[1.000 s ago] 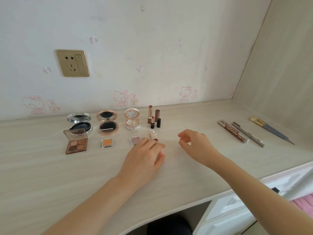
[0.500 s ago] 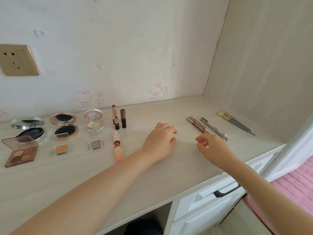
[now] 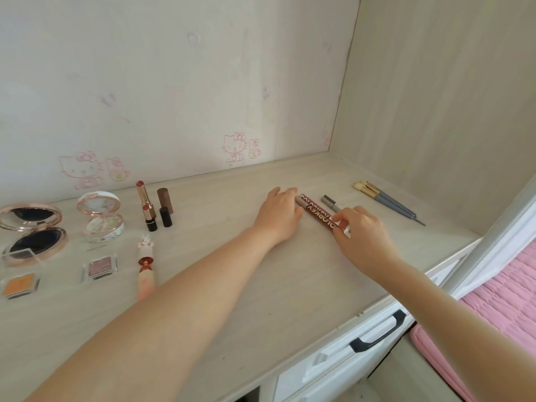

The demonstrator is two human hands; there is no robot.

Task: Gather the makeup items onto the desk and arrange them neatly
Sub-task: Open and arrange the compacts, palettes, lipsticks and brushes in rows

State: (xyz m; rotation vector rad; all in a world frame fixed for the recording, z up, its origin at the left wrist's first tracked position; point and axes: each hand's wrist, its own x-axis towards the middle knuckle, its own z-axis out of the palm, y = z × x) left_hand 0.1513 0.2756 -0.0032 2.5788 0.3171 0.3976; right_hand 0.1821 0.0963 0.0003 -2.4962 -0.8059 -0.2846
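Note:
A brown makeup pen (image 3: pixel 315 210) with gold lettering lies on the pale wooden desk (image 3: pixel 261 285) at the right. My right hand (image 3: pixel 359 235) pinches its near end between thumb and fingers. My left hand (image 3: pixel 278 212) lies palm down with bent fingertips against the pen's far grey tip. Just right of it lies a grey pen (image 3: pixel 330 201), partly hidden by my right hand. Two brushes (image 3: pixel 385 203) lie further right.
At the left stand two open compacts (image 3: pixel 101 216) (image 3: pixel 30 224), lipsticks (image 3: pixel 146 204), two small eyeshadow pans (image 3: pixel 100 266) (image 3: pixel 18 287) and a pink decorated tube (image 3: pixel 146 262) lying flat. A drawer with a black handle (image 3: pixel 377 332) sits below the desk edge, and a pink cushion (image 3: pixel 499 309) lies at the right.
The view has swung right. Both hands moved right from the lipsticks to the brown pen; the right hand has closed on its near end and the left has reached its far tip.

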